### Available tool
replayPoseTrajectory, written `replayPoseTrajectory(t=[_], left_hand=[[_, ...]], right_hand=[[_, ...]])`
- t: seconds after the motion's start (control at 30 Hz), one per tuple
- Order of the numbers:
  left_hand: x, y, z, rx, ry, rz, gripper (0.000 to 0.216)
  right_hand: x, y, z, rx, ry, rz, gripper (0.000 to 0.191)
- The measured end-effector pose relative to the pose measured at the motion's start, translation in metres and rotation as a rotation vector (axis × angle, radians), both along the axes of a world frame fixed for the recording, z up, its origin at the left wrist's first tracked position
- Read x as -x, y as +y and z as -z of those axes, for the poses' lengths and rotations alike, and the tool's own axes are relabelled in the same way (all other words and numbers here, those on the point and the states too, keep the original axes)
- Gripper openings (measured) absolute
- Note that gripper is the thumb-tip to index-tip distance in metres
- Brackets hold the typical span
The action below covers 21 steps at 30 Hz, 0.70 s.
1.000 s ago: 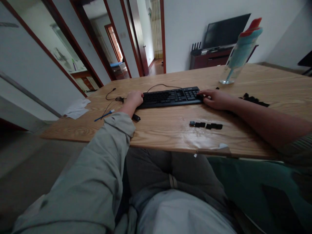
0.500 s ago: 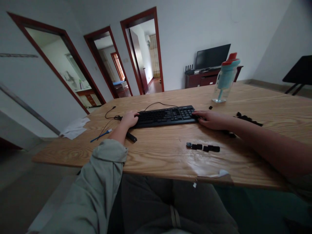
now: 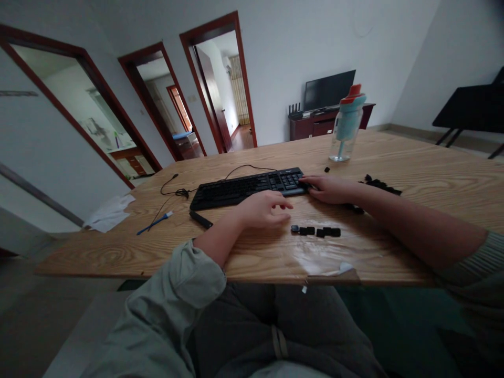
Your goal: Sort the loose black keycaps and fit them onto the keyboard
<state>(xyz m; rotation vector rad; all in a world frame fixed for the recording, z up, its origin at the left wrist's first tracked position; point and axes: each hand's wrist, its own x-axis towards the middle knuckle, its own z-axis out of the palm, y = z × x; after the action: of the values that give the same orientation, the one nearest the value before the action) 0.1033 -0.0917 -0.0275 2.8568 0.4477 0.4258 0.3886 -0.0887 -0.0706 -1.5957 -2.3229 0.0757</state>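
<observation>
A black keyboard [image 3: 244, 188] lies on the wooden table [image 3: 433, 178]. My left hand [image 3: 264, 209] hovers just in front of it, fingers loosely spread and holding nothing, its fingertips close to a short row of loose black keycaps [image 3: 317, 231]. My right hand [image 3: 329, 189] rests flat at the keyboard's right end, fingertips on the number pad, nothing gripped. A pile of more black keycaps [image 3: 378, 184] sits beyond my right forearm.
A teal bottle with a red lid [image 3: 347, 124] stands behind the keyboard. A black stick-like tool [image 3: 200, 219], a blue pen [image 3: 154, 222], a coiled cable [image 3: 178, 191] and white paper [image 3: 110, 212] lie at the left. Torn tape [image 3: 334, 272] marks the near edge.
My left hand left the keyboard's left end and moved right, toward the row of keycaps. The right hand stayed at the number pad. The view tilted up.
</observation>
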Motion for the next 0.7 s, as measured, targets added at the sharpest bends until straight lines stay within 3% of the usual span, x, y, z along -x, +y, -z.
replayPoseTrajectory(t=[0.1, 0.3, 0.5, 0.7], left_hand=[[-0.016, -0.014, 0.005, 0.024, 0.109, 0.086, 0.036], [-0.013, -0.008, 0.008, 0.05, 0.13, 0.075, 0.016], [0.013, 0.025, -0.001, 0.098, 0.005, -0.205, 0.016], [0.084, 0.093, -0.008, -0.01, -0.155, -0.609, 0.016]], right_hand=[[0.0, 0.0, 0.0, 0.0, -0.008, 0.004, 0.056], [0.001, 0.001, 0.001, -0.005, -0.04, -0.002, 0.056], [0.003, -0.003, -0.003, 0.035, -0.014, 0.028, 0.056], [0.0, -0.003, -0.001, 0.02, -0.002, 0.021, 0.055]])
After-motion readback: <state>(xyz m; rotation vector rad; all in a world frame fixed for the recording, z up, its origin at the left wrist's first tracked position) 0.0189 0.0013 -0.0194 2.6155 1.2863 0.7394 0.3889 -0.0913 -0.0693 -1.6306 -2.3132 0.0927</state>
